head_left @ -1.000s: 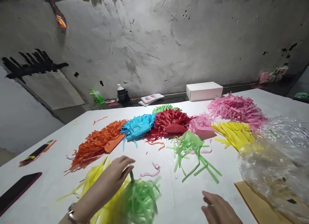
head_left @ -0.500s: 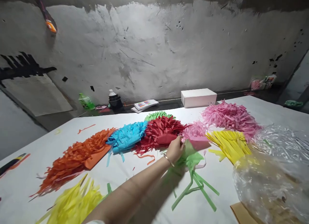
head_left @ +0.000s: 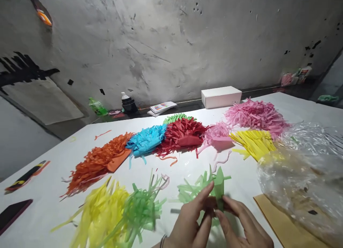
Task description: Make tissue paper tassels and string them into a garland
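Note:
Both of my hands meet at the lower right of the head view. Between their fingertips is a piece of green tissue paper (head_left: 219, 185), folded, with cut strips hanging around it. My left hand (head_left: 191, 217) pinches it from the left, a bracelet on the wrist. From the right, my right hand (head_left: 242, 223) grips its lower edge with thumb and fingers. Loose green strips (head_left: 191, 189) lie on the white table (head_left: 150, 166) just behind the left hand. To the left rests a green strip bundle (head_left: 142, 208) against a yellow strip bundle (head_left: 103, 212).
Fringed paper bundles in orange (head_left: 100, 160), blue (head_left: 146, 139), red (head_left: 184, 133) and pink (head_left: 255, 114) line the back. A yellow bundle (head_left: 253, 142) touches a clear plastic bag (head_left: 297, 183) at right. A white box (head_left: 222, 98) and a phone (head_left: 14, 216) are also there.
One arm was reaching over the middle of the table with green paper; now both hands are close in, holding green paper. The view has tilted down, showing the phone and green bundle.

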The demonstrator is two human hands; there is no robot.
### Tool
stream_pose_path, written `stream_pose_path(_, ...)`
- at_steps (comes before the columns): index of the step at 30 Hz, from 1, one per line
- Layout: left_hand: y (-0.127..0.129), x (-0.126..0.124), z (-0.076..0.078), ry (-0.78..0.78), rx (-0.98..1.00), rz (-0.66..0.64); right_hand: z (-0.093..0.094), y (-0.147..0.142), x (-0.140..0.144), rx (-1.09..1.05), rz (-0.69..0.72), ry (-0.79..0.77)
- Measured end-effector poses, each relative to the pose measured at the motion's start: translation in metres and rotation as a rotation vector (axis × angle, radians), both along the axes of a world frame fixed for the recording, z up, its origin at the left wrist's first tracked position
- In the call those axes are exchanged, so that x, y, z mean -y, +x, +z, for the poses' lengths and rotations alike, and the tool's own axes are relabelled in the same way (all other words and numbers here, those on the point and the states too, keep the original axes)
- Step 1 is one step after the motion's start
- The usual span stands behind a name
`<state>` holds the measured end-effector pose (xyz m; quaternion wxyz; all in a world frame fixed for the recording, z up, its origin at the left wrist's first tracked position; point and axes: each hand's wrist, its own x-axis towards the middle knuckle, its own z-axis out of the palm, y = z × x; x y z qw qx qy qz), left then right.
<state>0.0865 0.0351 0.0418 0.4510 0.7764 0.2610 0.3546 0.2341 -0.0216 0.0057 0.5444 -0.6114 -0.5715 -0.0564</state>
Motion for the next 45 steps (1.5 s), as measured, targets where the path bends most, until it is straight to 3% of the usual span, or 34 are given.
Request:
stream_pose_path(9, -0.004, 0.012, 0.002, -0.231, 0.042, 0.093, -0.011, 0.001, 0.01, 0.257, 0.055, 0.035)
stream_pose_path(14, -0.005, 0.015, 0.003, -0.113, -0.059, 0.08, -0.013, 0.005, 0.01, 0.354, 0.051, 0.108)
stream_pose_path(16, -0.005, 0.015, 0.002, -0.092, -0.063, 0.069, -0.008, 0.006, 0.011, 0.262, 0.106, 0.087)
stream_pose_path(20, -0.001, 0.012, 0.001, -0.13, -0.056, 0.125, 0.005, 0.005, 0.014, -0.115, 0.313, -0.113)
stream_pose_path(23, 0.001, 0.007, 0.004, -0.08, -0.127, 0.174, 0.009, 0.007, 0.016, -0.272, 0.417, -0.22)
stream_pose_path(26, -0.001, 0.001, 0.011, 0.06, -0.213, 0.194, 0.003, 0.016, 0.018, -0.186, 0.297, -0.183)
stream_pose_path(30, -0.004, 0.002, 0.021, 0.483, -0.281, 0.197, -0.002, 0.022, 0.016, 0.182, -0.004, 0.047)
stream_pose_path(34, -0.001, 0.018, 0.017, 0.786, -0.317, 0.146, 0.002, 0.012, 0.009, 0.37, 0.061, 0.057)
stream_pose_path(38, -0.002, 0.033, 0.001, 0.938, -0.179, 0.001, 0.0, 0.015, 0.001, 0.335, 0.192, 0.077)
stream_pose_path(40, -0.008, 0.034, -0.001, 0.844, -0.097, -0.039, -0.003, 0.021, 0.001, 0.305, 0.252, 0.105)
stream_pose_path(45, -0.023, 0.013, 0.018, 0.248, -0.112, 0.239, -0.005, 0.022, 0.009, 0.246, 0.292, 0.186)
